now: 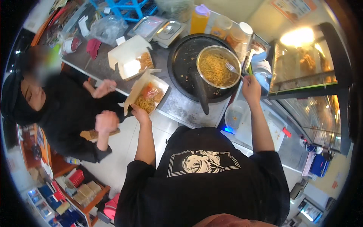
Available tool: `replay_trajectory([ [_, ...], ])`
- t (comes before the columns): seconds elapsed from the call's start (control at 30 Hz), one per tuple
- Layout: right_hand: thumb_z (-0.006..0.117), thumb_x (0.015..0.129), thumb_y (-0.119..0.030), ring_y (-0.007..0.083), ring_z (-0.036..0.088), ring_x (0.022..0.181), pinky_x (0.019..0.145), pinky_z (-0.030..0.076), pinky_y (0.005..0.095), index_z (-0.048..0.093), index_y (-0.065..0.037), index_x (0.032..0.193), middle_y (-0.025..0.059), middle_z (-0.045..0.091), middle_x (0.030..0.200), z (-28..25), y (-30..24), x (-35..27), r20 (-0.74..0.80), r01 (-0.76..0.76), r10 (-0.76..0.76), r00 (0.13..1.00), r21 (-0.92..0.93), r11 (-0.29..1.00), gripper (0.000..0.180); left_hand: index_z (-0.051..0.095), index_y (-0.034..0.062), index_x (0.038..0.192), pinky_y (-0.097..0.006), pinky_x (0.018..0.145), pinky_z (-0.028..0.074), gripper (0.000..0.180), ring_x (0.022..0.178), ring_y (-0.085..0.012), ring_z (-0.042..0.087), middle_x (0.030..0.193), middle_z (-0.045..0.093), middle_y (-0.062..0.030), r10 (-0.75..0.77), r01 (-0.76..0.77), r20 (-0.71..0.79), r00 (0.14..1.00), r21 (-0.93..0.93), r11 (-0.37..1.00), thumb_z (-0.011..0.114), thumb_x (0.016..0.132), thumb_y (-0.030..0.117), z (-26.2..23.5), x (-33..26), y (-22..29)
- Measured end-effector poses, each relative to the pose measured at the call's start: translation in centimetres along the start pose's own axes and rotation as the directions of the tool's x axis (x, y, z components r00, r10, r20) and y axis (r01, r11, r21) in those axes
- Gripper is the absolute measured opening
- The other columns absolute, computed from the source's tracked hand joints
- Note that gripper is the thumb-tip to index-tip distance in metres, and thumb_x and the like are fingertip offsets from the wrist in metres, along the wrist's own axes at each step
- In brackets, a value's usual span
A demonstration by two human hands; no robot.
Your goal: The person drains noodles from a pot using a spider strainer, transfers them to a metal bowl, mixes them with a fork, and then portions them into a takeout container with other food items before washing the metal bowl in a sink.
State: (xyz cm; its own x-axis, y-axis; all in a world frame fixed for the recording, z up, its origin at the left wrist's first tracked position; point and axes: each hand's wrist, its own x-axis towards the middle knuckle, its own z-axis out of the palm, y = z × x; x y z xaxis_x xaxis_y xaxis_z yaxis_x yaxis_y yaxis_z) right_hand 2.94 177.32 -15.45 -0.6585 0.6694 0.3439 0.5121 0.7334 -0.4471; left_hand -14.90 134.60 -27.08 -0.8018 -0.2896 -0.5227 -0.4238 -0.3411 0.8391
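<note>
Left hand [142,116] on carton [137,90], right hand [251,87] on fork [231,68]; poster [293,10] illegible.

Blue rack [129,8] sits nr clr plastic bag [108,29].

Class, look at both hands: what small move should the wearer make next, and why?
Probably lift a small forkful: the right hand holds a fork with its tines at the noodles in the metal bowl, while the left hand holds an open box that has room beside its contents.
</note>
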Motion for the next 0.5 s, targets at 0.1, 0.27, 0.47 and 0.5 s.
replay_trajectory([
  [0.1, 0.056, 0.094, -0.017, 0.0374, 0.068, 0.083, 0.072, 0.054, 0.0459, 0.067, -0.003, 0.097, 0.021, 0.068, 0.087, -1.8, -3.1, 3.5, 0.086, 0.037, -0.014, 0.996, -0.269, 0.962, 0.018, 0.033, -0.0059, 0.146, -0.038, 0.109, 0.041, 0.058, 0.132, -0.0293, 0.049, 0.148, 0.043, -0.0207, 0.043, -0.025, -0.094, 0.995, 0.181, 0.983, 0.038, 0.108, 0.037, 1.0, -0.6, 1.7],
  [0.27, 0.061, 0.088, -0.015, 0.0389, 0.067, 0.082, 0.069, 0.056, 0.0462, 0.067, -0.002, 0.096, 0.0184, 0.066, 0.09, 1.8, -2.8, 6.9, 0.185, 0.146, -0.05, 0.981, -0.554, 0.82, 0.016, 0.04, -0.0071, 0.145, -0.038, 0.115, 0.032, 0.058, 0.138, -0.0335, 0.039, 0.15, 0.039, -0.0291, 0.278, -0.375, 0.252, 0.927, 0.653, 0.658, 0.045, 0.105, 0.034, -1.4, -3.9, -1.2],
  [0.47, 0.063, 0.087, -0.015, 0.0366, 0.064, 0.093, 0.08, 0.053, 0.0458, 0.069, -0.004, 0.093, 0.0155, 0.065, 0.09, 1.0, -2.2, 8.1, 0.258, 0.371, -0.358, 0.897, 0.001, 0.929, 0.014, 0.065, -0.0045, 0.105, -0.035, 0.078, 0.053, 0.04, 0.085, -0.0212, 0.067, 0.098, 0.07, -0.0161, -0.435, -0.23, 0.596, 0.674, 0.73, 0.643, 0.065, 0.098, 0.035, 1.0, -15.9, 1.3],
  [0.5, 0.063, 0.089, -0.02, 0.0376, 0.063, 0.091, 0.08, 0.051, 0.0469, 0.071, -0.011, 0.1, 0.0161, 0.066, 0.09, -1.0, -2.4, 8.1, 0.272, 0.441, -0.419, 0.866, -0.021, 0.898, 0.016, 0.065, -0.0025, 0.105, -0.033, 0.078, 0.053, 0.036, 0.087, -0.0196, 0.066, 0.097, 0.07, -0.0136, -0.322, -0.336, 0.719, 0.616, 0.609, 0.719, 0.065, 0.098, 0.032, 3.1, -16.5, 2.0],
])
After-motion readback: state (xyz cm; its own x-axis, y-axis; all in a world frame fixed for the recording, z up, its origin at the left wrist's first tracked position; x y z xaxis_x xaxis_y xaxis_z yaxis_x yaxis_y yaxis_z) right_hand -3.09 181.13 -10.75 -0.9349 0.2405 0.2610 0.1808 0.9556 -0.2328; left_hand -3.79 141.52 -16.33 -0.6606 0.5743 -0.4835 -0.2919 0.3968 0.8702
